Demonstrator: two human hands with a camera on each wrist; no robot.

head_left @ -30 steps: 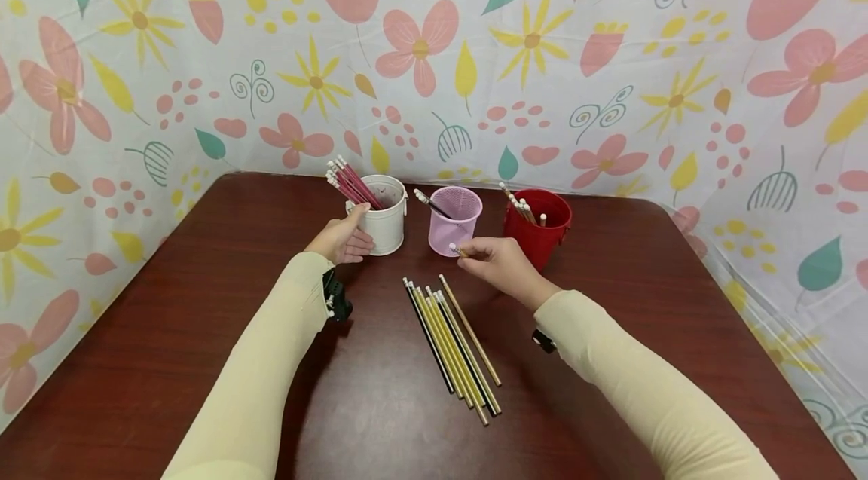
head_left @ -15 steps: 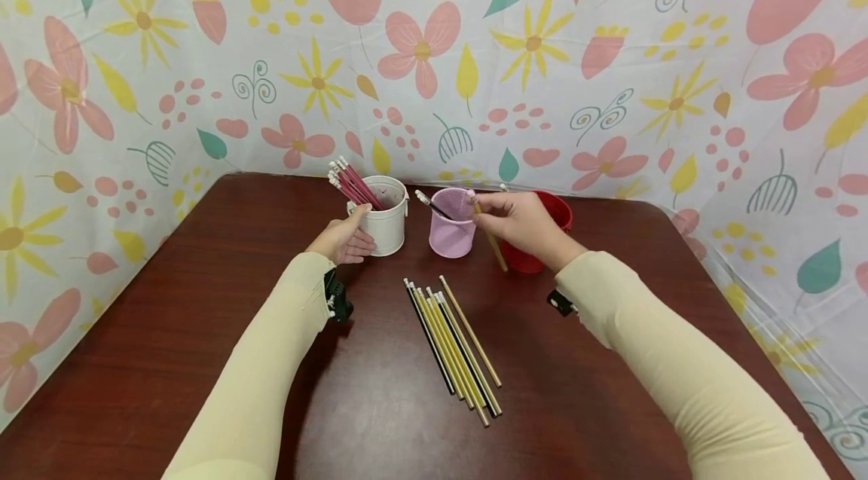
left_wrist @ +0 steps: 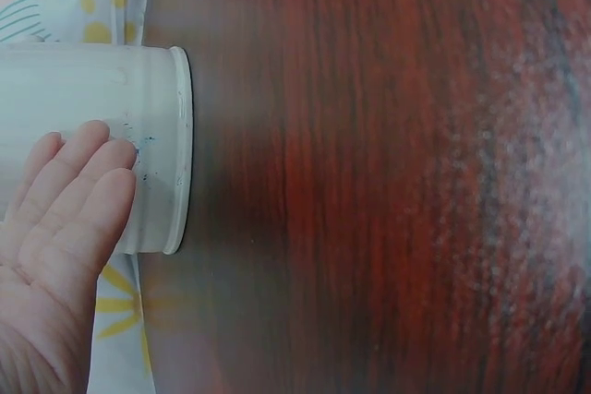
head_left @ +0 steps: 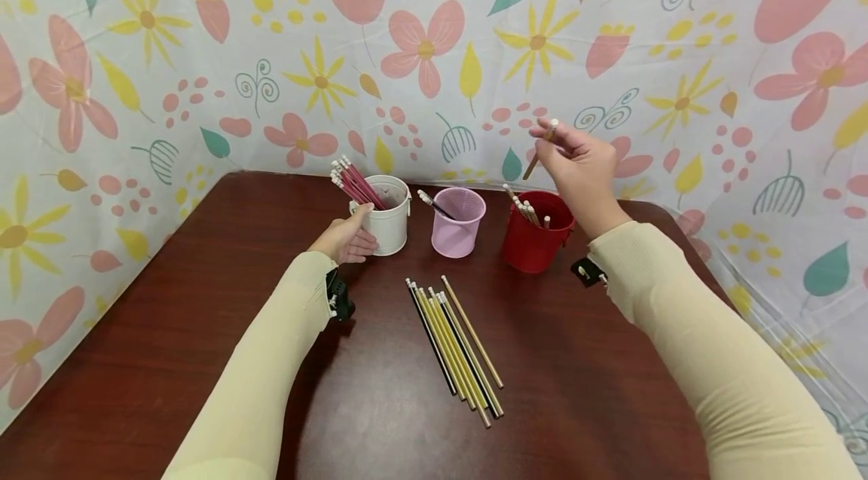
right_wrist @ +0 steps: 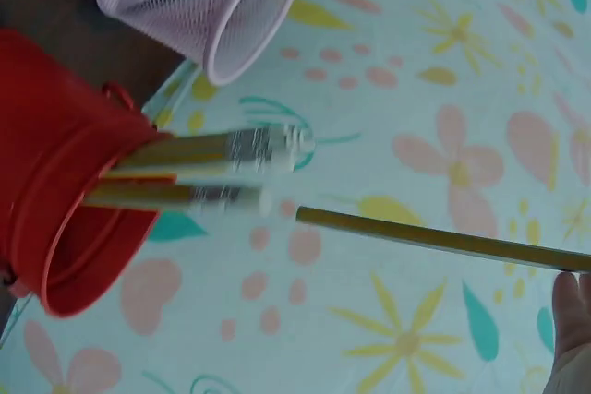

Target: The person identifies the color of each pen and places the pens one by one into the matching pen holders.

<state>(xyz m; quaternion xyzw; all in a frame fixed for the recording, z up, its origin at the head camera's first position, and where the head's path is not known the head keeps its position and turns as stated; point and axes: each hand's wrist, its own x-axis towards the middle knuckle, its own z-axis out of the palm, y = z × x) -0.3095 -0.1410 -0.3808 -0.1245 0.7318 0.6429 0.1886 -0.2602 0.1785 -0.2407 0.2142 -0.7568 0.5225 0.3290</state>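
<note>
My right hand (head_left: 586, 167) pinches a yellow-brown pencil (head_left: 539, 154) near its white eraser end, raised above the red bucket (head_left: 525, 252). The right wrist view shows the pencil's (right_wrist: 443, 239) lower end pointing toward the bucket's mouth, where several similar pencils (right_wrist: 194, 152) lean. At the left, my left hand (head_left: 346, 239) rests against the white bucket (head_left: 391, 231), thumb at the rim. In the left wrist view its straight fingers (left_wrist: 106, 196) lie along the bucket's wall. Several dark pink pencils (head_left: 354, 182) lean inside that bucket.
Between the two buckets stands a lilac mesh cup (head_left: 456, 237) holding dark pencils (head_left: 434, 203). Several yellow, black and tan pencils (head_left: 457, 348) lie side by side on the brown table (head_left: 380, 405). A flowered cloth (head_left: 271, 35) hangs behind the table.
My right hand has lifted the pencil from beside the lilac cup, up and right to above the red bucket, turning it eraser up. The left hand has stayed at the white bucket.
</note>
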